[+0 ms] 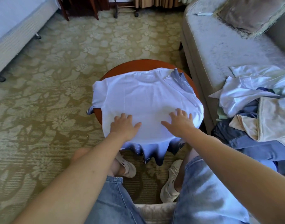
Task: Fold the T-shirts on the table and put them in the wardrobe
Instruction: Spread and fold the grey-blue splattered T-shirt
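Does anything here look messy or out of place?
The white T-shirt is too wide for the small round reddish wooden table: its hem hangs over the near edge and a sleeve droops off the left side. A crumpled heap of white, blue and cream clothes sprawls on the grey sofa.

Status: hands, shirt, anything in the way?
Left hand, right hand flat on white T-shirt. Shirt spread over round table, hem overhanging. Clothes pile aside on sofa.
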Demonstrator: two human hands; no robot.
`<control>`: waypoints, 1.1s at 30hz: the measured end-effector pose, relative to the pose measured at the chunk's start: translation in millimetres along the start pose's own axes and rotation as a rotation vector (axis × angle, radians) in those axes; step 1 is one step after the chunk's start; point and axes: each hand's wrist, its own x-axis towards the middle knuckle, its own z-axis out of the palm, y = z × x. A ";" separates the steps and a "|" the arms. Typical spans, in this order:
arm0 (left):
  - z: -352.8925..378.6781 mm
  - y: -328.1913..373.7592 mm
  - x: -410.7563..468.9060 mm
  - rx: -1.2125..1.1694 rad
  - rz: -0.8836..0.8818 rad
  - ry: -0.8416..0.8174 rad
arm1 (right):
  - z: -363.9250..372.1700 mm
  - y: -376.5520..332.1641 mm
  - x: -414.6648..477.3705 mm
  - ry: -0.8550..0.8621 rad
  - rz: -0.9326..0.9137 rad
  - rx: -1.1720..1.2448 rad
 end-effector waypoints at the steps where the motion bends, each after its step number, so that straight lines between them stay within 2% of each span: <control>1: -3.6 -5.3 6.5 -0.021 -0.007 0.036 | -1.1 -5.2 7.0 0.002 0.004 0.007; 5: -12.8 -37.2 34.0 -0.074 -0.099 0.161 | -5.4 -36.3 39.9 -0.003 -0.037 0.041; 12: -17.5 -91.8 83.3 -0.413 -0.388 0.361 | -3.8 -123.5 109.1 0.016 -0.193 0.122; 16: -16.8 -109.3 106.6 -0.635 -0.552 0.346 | 14.7 -131.9 132.8 0.028 -0.182 0.062; 22: -18.1 -99.0 126.5 -0.647 -0.535 0.394 | 19.1 -88.4 140.7 0.124 -0.061 0.024; 26: -16.7 -95.0 132.6 -0.714 -0.558 0.341 | 17.8 -55.2 134.0 0.151 -0.036 0.001; 30: -14.3 -101.2 132.9 -0.646 -0.477 0.319 | 17.5 -50.9 132.0 0.151 -0.052 -0.019; 33: -15.0 -109.8 134.2 -0.683 -0.377 0.328 | 16.2 -51.5 132.1 0.129 -0.064 -0.035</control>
